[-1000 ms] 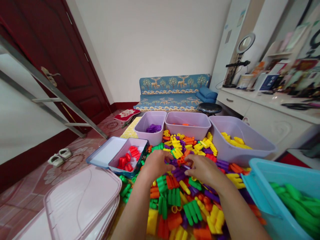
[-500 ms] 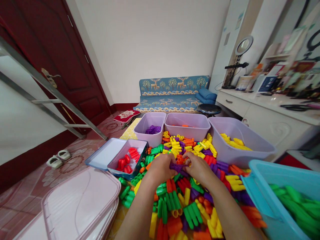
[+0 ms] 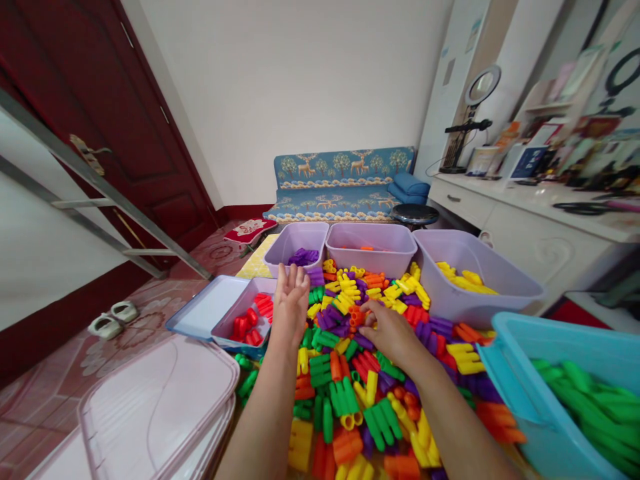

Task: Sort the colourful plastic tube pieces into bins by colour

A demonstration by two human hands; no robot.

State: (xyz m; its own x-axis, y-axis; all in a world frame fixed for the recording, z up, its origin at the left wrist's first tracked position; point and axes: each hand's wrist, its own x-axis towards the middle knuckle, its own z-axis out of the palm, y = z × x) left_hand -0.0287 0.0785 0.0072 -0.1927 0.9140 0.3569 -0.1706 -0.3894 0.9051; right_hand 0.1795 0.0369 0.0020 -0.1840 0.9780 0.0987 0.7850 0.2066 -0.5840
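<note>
My left hand (image 3: 291, 300) is raised with its fingers apart, just in front of the left lilac bin (image 3: 274, 259), which holds purple pieces (image 3: 303, 257). Right of its fingertips, a purple piece (image 3: 315, 276) shows against the bin's front corner; whether it touches anything is unclear. Over the pile of coloured finger-shaped pieces (image 3: 345, 393), my right hand (image 3: 393, 331) is bent, thumb and fingers apart, beside an orange piece (image 3: 356, 317). Purple pieces (image 3: 334, 321) lie between the hands.
A lilac bin (image 3: 373, 263) with orange pieces and another (image 3: 480, 307) with yellow ones stand behind the pile. The turquoise bin (image 3: 565, 417) at right holds green pieces. At left are a shallow box (image 3: 235, 310) with red pieces and stacked lids (image 3: 160, 400).
My hands were together at a purple piece over the pile. The left has let go and moved up and left, fingers spread; the right stays near the orange piece, its fingers now apart.
</note>
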